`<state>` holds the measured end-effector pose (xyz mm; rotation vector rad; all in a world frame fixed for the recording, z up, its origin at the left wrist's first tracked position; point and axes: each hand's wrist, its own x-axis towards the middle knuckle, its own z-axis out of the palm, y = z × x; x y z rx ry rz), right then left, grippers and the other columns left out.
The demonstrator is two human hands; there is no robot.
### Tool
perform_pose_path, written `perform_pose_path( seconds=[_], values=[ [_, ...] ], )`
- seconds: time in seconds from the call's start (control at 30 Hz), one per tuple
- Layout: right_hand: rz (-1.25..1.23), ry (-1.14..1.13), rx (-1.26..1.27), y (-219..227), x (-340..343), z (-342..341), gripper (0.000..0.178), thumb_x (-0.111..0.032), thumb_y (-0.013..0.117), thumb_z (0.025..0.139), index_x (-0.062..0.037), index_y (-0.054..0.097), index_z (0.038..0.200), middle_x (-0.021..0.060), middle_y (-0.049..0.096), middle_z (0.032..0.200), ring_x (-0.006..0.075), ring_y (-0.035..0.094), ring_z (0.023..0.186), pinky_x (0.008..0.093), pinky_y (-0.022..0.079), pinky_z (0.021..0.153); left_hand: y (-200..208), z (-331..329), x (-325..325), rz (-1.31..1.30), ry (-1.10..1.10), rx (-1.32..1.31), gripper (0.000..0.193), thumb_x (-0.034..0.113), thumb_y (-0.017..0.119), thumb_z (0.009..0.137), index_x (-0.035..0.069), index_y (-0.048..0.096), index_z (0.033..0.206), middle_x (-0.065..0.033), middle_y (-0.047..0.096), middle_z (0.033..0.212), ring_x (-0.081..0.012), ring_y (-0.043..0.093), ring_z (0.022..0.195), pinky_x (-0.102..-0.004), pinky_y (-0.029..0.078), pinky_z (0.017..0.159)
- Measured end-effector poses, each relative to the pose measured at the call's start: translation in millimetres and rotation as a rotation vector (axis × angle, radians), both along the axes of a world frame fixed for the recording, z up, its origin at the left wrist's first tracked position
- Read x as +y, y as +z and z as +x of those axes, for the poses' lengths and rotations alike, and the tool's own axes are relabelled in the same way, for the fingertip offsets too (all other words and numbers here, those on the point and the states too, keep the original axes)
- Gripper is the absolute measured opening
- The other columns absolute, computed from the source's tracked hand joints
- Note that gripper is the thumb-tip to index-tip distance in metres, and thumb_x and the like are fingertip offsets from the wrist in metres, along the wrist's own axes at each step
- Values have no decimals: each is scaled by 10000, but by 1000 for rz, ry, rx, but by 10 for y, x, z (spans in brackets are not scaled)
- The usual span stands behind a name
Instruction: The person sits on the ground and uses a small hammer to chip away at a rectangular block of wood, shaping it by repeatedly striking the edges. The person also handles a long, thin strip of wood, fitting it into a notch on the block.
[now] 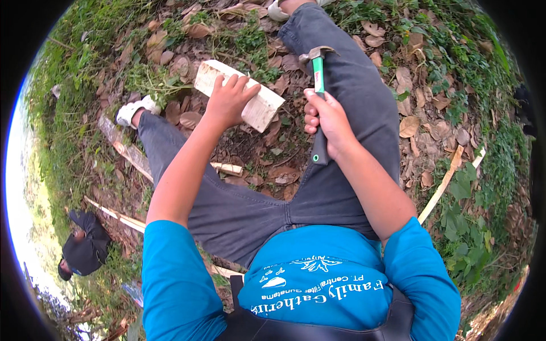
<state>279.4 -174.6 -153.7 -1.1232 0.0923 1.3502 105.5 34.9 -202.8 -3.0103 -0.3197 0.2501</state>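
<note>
A pale wooden block lies tilted on the leafy ground between my spread legs. My left hand rests on it from above, fingers over its upper face and the thumb side hidden. In my right hand is a claw hammer with a green and black handle and a metal head. The fingers wrap round the grip, and the head points away from me, above my right thigh. Hammer and block are apart.
A log lies beside my left foot. Split wood strips stretch over the ground at the left, and another strip lies at the right. Dry leaves and green plants surround me. Another person in dark clothes is at the far left.
</note>
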Motion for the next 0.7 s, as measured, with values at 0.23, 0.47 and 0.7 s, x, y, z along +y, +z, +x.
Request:
perform_pose_path(
  seconds=[0.23,0.47,0.7],
  values=[
    [50,-16,76,11,-72,85,166,-228,615,1015,-140,500,1097,-57,446,757,31,437,594,224,392,510,197,-52,-626,-185,592,193,948,555,851,552,132,542,1343,-131,657,1195,-321,632,1150,-526,450,959],
    [50,-17,98,19,-121,203,199,-216,627,1007,-121,502,1131,-56,460,767,28,445,597,220,407,519,-123,-497,-755,-374,1056,354,980,585,809,595,53,501,1358,-160,624,1347,-323,613,1246,-530,465,1022],
    [63,-29,117,61,-89,248,207,-220,633,1006,-107,510,1130,-54,456,767,27,443,611,215,401,524,-167,-762,-579,-139,1100,399,985,579,824,604,110,484,1400,-145,578,1383,-333,583,1259,-555,453,1013]
  ],
)
